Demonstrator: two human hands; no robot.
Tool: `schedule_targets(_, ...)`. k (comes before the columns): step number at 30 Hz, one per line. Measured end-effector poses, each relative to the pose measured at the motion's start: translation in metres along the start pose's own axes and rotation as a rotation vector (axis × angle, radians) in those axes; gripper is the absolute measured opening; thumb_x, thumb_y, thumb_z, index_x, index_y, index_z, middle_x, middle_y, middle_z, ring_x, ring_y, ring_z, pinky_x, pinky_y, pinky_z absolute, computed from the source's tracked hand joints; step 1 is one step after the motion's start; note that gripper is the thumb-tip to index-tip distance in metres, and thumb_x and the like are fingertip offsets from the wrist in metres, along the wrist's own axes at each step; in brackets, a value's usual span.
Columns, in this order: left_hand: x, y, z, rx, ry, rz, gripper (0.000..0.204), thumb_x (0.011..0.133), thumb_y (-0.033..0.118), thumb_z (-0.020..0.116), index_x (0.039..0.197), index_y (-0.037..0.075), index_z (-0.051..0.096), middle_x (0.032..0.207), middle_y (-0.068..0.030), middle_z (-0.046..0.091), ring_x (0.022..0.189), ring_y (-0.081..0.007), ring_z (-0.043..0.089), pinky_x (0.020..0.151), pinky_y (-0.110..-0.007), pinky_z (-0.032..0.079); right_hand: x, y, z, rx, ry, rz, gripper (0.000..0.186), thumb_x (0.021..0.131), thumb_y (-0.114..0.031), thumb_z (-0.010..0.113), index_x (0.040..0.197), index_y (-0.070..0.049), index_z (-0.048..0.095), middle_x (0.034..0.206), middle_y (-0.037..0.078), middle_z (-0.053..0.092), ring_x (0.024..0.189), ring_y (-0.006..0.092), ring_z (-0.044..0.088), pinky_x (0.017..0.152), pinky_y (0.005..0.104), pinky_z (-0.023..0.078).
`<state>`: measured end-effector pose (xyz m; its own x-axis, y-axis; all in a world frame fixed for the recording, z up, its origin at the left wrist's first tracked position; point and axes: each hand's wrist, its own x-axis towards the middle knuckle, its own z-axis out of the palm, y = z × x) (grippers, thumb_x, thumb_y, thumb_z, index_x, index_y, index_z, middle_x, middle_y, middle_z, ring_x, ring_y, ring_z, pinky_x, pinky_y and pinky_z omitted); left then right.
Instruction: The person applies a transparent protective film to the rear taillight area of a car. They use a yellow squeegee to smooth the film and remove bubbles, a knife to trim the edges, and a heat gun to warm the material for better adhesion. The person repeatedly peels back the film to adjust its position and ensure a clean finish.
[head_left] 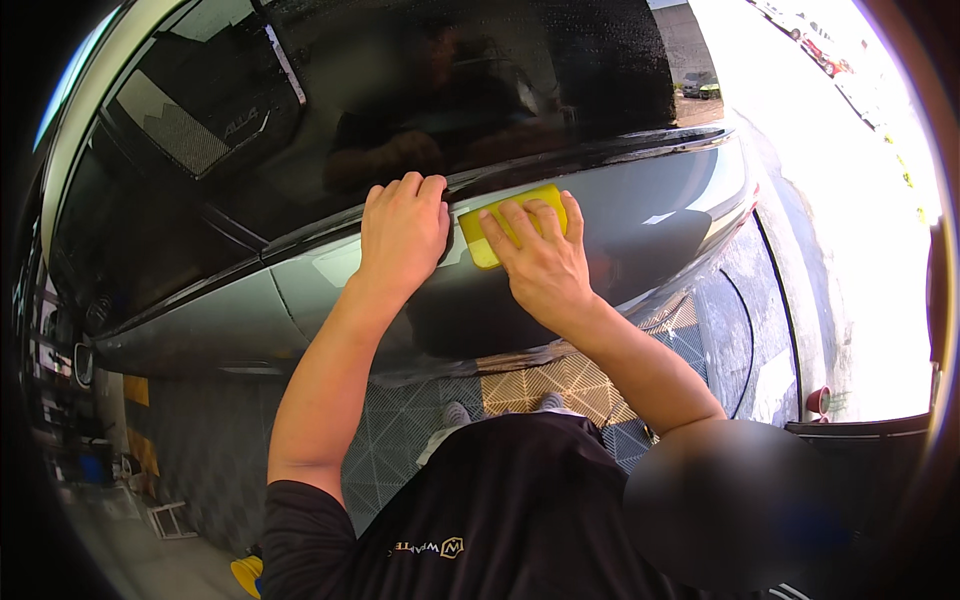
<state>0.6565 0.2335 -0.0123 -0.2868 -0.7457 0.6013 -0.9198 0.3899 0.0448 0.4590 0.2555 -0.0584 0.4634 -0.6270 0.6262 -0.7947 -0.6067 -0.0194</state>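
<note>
A flat, rectangular yellow pad (486, 250) lies against the grey car's side panel (640, 220), just below the window line. Over it is my right hand (545, 245), fingers spread across its face and pressing it to the paint. Whether the pad is a sponge or a squeegee is not clear. My left hand (405, 230) is closed, its fingers curled at the dark trim along the window's lower edge, left of the pad. What those fingers hold, if anything, is hidden. Above both hands, the dark window glass (480, 90) carries water droplets and reflections.
Grey and tan grid floor tiles (400, 410) lie under my feet beside the car. A dark hose or cable (752, 340) curves over the floor at right. At far left stand a small stool (172, 520) and cluttered items. Bright pavement (850, 200) runs outside at right.
</note>
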Motion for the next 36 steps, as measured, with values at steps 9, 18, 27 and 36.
schedule_targets(9,0.006,-0.006,-0.007,-0.211,-0.139,0.169,0.010,0.079,0.002,0.067,0.089,0.006,0.065,0.084,-0.0054,0.060,0.084,-0.0253,0.058,0.079,-0.038,0.042,-0.017,0.031,-0.011,-0.102,0.026,0.106,0.048,0.081,-0.011,0.064,0.129,-0.012,0.062,0.124,0.005,0.055,0.120,0.0289,0.050,0.114,0.0614,0.026)
schedule_targets(18,-0.009,-0.037,-0.025,-0.033,-0.136,0.183,0.017,0.082,0.002,0.068,0.098,0.007,0.067,0.090,-0.0052,0.061,0.087,-0.0250,0.060,0.079,-0.039,0.043,0.009,0.020,-0.012,-0.077,0.024,0.063,0.048,0.078,-0.012,0.063,0.126,-0.010,0.064,0.121,0.007,0.058,0.112,0.0289,0.054,0.102,0.0477,0.041)
schedule_targets(27,-0.052,-0.094,-0.054,0.027,-0.090,0.149,0.018,0.081,0.000,0.069,0.098,0.006,0.068,0.091,-0.0044,0.061,0.087,-0.0238,0.059,0.082,-0.038,0.043,0.044,-0.035,0.006,-0.167,-0.006,-0.054,0.044,0.080,-0.019,0.065,0.122,-0.007,0.064,0.114,0.009,0.061,0.106,0.0288,0.056,0.093,0.0445,0.045)
schedule_targets(36,-0.071,-0.141,-0.078,-0.048,-0.011,0.064,0.016,0.083,-0.001,0.068,0.099,0.005,0.069,0.091,-0.0050,0.062,0.086,-0.0245,0.059,0.081,-0.038,0.044,0.078,-0.086,0.016,-0.178,-0.075,-0.063,0.043,0.078,-0.019,0.065,0.118,-0.004,0.064,0.114,0.010,0.061,0.103,0.0279,0.056,0.086,0.0409,0.045)
